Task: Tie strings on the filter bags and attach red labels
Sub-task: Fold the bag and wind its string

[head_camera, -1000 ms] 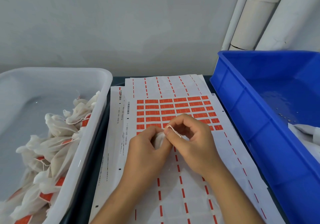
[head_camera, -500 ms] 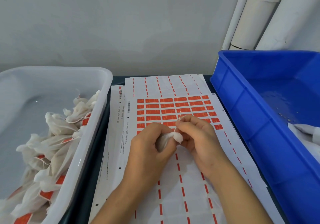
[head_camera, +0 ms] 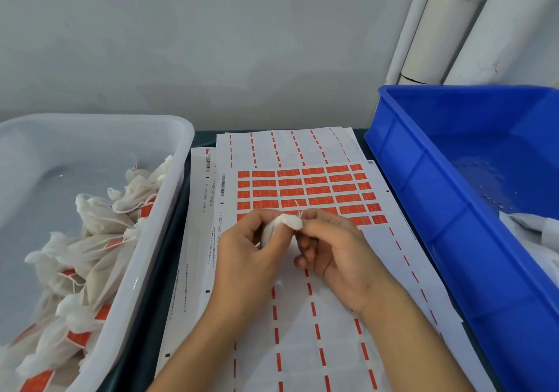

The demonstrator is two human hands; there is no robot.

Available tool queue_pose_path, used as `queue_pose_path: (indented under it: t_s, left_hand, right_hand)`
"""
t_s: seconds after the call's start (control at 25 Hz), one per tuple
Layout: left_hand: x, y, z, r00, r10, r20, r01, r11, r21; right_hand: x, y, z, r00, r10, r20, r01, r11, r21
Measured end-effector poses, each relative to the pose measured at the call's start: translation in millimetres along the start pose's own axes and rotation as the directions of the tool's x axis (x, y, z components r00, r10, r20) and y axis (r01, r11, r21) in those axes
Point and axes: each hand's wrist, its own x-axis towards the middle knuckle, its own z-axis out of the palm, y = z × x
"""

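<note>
Near the middle of the tabletop, the left hand (head_camera: 245, 258) grips a white filter bag (head_camera: 286, 223) with curled fingers, while the right hand (head_camera: 338, 252) pinches the string (head_camera: 299, 208) at the bag's gathered neck. Beneath them lies the label sheet (head_camera: 302, 316), with its red labels (head_camera: 305, 184) just beyond the hands. A white bin (head_camera: 145, 258) of finished bags sits to the left, a blue bin (head_camera: 423, 186) to the right.

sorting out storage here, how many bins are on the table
2. A white bin stands at the left, holding tied filter bags with red labels. A blue bin stands at the right, partly cut off by the frame edge, so more bins could sit out of view.
</note>
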Motion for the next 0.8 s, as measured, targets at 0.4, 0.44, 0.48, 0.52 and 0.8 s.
queue_pose_path:
  t_s: [0.4,0.44,0.48,0.52,0.8]
  left_hand:
    - [3.6,-6.4,-1.0,0.995,-0.09,0.043,0.088,0.996,0.03]
    - [4.2,-6.4,-1.2,0.995,-0.088,0.055,0.087,0.996,0.031]
    - [4.5,-6.6,-1.0,0.994,-0.093,0.066,0.091,0.995,0.029]
    - [4.6,-6.7,-0.8,0.992,-0.102,0.078,0.1,0.995,0.029]
    - [5.1,-2.4,-3.9,0.972,-0.173,0.159,0.176,0.984,-0.002]
  right_hand:
    - [-3.3,4.6,3.2,0.79,-0.612,0.049,0.489,0.58,-0.652]
    - [-2.2,5.4,2.4,0.791,-0.609,0.063,0.487,0.563,-0.668]
    - [-1.7,6.3,1.4,0.789,-0.611,0.063,0.484,0.555,-0.676]
    - [-1.8,6.5,0.4,0.79,-0.611,0.051,0.477,0.561,-0.676]
    - [0.3,5.4,0.4,0.783,-0.622,-0.02,0.456,0.596,-0.661]
